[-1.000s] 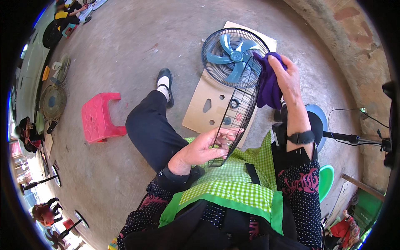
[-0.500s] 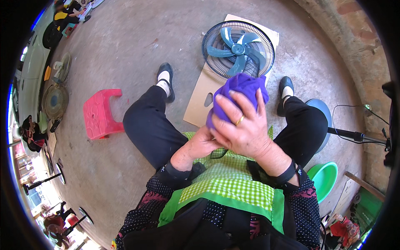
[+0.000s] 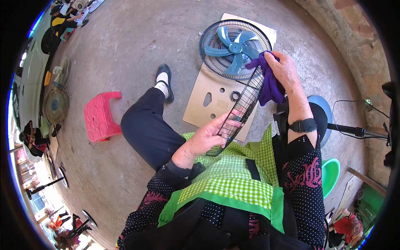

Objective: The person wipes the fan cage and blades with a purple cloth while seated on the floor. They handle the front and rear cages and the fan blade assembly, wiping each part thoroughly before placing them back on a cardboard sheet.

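Observation:
A black wire fan grille is held edge-on over my lap, slanting up to the right. My left hand grips its near, lower end, with fingers against the wires. At the far, upper end, my right hand pinches a purple cloth that wraps over the rim and hangs down. Just beyond lies a fan head with blue blades in a round black cage, resting on a flat piece of cardboard. A small black ring sits on the cardboard, partly behind the grille.
A pink plastic stool stands to the left. On the right are a round blue-grey base, a dark pole with a cable, and a green basin. Old fans and a seated person are at far left.
The purple cloth, bunched between both hands before, is now at the grille's far rim in my right hand. The grille has come into plain view, tilted, with my left hand on its near end.

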Tool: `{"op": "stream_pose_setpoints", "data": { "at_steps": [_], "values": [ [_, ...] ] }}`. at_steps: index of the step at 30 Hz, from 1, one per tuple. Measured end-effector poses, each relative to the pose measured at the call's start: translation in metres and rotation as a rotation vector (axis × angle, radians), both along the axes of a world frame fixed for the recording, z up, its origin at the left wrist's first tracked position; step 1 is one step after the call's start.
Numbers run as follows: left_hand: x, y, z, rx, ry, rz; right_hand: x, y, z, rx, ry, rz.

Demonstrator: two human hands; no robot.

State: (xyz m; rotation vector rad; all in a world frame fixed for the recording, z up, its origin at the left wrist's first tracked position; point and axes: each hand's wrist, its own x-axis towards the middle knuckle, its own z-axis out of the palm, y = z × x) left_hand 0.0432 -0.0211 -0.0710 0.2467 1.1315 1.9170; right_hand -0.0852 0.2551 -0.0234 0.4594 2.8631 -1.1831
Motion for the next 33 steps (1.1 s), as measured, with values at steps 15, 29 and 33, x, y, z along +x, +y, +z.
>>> {"op": "stream_pose_setpoints", "data": {
  "at_steps": [15, 29, 33],
  "values": [
    [-0.049, 0.022, 0.036, -0.309, 0.134, 0.297, 0.096, -0.093, 0.01, 0.181, 0.778, 0.489],
    [-0.047, 0.034, 0.022, 0.038, 0.013, 0.118, 0.042, -0.044, 0.017, 0.348, 0.833, 0.19],
    [-0.046, 0.031, 0.012, 0.023, 0.041, 0.067, 0.021, -0.013, 0.005, 0.423, 0.47, 0.011]
  ]
}}
